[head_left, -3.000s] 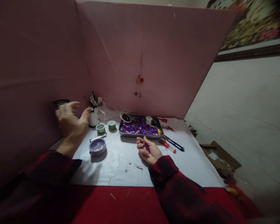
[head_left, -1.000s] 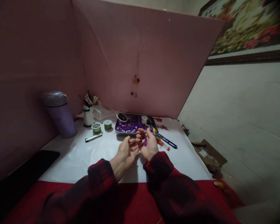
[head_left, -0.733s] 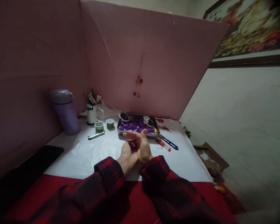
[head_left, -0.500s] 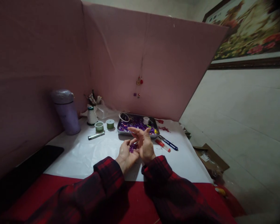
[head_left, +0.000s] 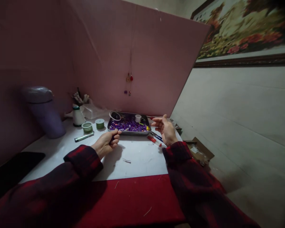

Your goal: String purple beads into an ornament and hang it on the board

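Left hand (head_left: 107,142): fingers curled in and closed, thumb laid over them; dark purple beads (head_left: 112,138) show as a small patch within the fold (too little visible to count). It is held over the white sheet (head_left: 135,153), thumb tip at the front left of the metal tray (head_left: 130,133) in this view; contact with the rim cannot be told.

Right hand (head_left: 166,129): open, palm turned inward, fingers loosely bent, apart from the left. Nothing can be seen in its grasp. It is just right of the tray and partly hides a dark blue tool (head_left: 158,137); a red and clear tube (head_left: 155,141) lies near.

Location of the main bead stock (head_left: 129,125): spread across the tray floor, mostly purple. Also in the tray: a white cup (head_left: 138,118) toward the back, a yellow piece (head_left: 147,128) at the right end, and a pale oval ring (head_left: 115,116) tilted at the back left corner.

Left of the tray: two green spools (head_left: 100,124), a white thread cone (head_left: 78,117) and a purple bottle (head_left: 46,115).
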Tool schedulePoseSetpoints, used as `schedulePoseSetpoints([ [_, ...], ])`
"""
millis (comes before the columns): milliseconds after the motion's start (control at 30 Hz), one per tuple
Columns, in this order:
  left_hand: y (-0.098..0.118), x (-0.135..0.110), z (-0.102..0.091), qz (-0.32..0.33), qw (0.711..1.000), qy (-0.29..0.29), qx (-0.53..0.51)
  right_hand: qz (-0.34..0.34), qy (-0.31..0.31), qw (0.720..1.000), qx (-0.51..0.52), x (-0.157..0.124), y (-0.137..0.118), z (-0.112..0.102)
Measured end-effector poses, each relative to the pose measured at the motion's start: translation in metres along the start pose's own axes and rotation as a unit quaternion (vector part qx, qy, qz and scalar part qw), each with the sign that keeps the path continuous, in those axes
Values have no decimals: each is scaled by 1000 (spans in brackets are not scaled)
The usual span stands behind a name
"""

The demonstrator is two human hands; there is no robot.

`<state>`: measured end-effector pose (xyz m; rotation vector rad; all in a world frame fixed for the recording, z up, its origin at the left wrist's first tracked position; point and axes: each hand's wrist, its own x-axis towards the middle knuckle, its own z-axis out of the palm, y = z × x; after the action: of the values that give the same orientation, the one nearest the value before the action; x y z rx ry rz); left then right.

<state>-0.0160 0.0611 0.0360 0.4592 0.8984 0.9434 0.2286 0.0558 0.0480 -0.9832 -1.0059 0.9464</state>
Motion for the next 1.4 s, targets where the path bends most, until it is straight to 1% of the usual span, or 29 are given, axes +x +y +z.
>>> schedulePoseSetpoints([
  [67, -2, 2, -6, 8, 1000, -8, 11, -7, -5, 1000, -21, -1, 1, -5],
  [133, -7, 4, -12, 7, 1000, -21, 16, -12, -24, 998, -58, -3, 3, -8],
  [267, -18, 4, -19, 11, 995, -77, 55, 6, -97, 983, -156, -7, 4, -12],
  [367, -27, -2, -11, 44, 983, -104, 144, 22, -139, 971, -191, -6, 0, -15],
  [433, -37, -9, 1, 71, 962, -118, 237, 20, -137, 974, -181, -4, -1, -17],
  [467, -44, -14, 8, 89, 944, -132, 288, 19, -130, 976, -171, -3, -1, -18],
  [500, -50, -18, 15, 102, 920, -154, 344, 18, -121, 980, -159, -1, 1, -20],
  [567, -62, -26, 27, 146, 857, -202, 450, 18, -100, 985, -139, 1, 6, -22],
  [600, -67, -30, 32, 171, 821, -223, 498, 18, -89, 987, -130, 1, 8, -24],
  [667, -76, -35, 38, 219, 737, -249, 589, 18, -67, 991, -115, 2, 13, -26],
  [767, -85, -37, 42, 278, 599, -244, 710, 12, -48, 994, -100, 3, 15, -31],
  [800, -88, -36, 42, 294, 562, -237, 736, 4, -45, 994, -97, 3, 14, -33],
  [833, -91, -35, 41, 307, 535, -229, 753, -6, -42, 995, -91, 4, 11, -35],
  [867, -94, -33, 40, 318, 523, -219, 760, -19, -38, 996, -81, 4, 8, -38],
  [900, -96, -30, 39, 326, 525, -209, 758, -33, -32, 997, -64, 5, 3, -42],
  [933, -97, -28, 38, 332, 543, -201, 745, -46, -23, 998, -43, 5, -1, -47],
  [967, -97, -26, 36, 334, 573, -194, 722, -57, -12, 998, -19, 6, -5, -51],
  [1000, -95, -24, 35, 333, 614, -189, 691, -68, 0, 998, 5, 6, -9, -56],
  [1067, -87, -21, 32, 319, 706, -169, 610, -84, 22, 996, 37, 7, -16, -65],
  [1133, -75, -20, 29, 298, 791, -126, 519, -92, 34, 994, 50, 7, -19, -72],
  [1167, -68, -20, 28, 287, 828, -101, 472, -92, 37, 994, 53, 6, -20, -75],
  [1200, -60, -20, 26, 279, 857, -81, 425, -91, 39, 994, 54, 6, -21, -76],
  [1233, -52, -21, 24, 277, 881, -64, 378, -91, 40, 994, 55, 5, -21, -77],
  [1300, -36, -24, 20, 275, 915, -54, 291, -95, 46, 993, 55, 4, -23, -78],
  [1367, -22, -27, 16, 274, 933, -58, 228, -102, 51, 992, 47, 3, -24, -77],
  [1400, -16, -29, 14, 277, 937, -59, 204, -104, 51, 992, 41, 2, -24, -77],
])
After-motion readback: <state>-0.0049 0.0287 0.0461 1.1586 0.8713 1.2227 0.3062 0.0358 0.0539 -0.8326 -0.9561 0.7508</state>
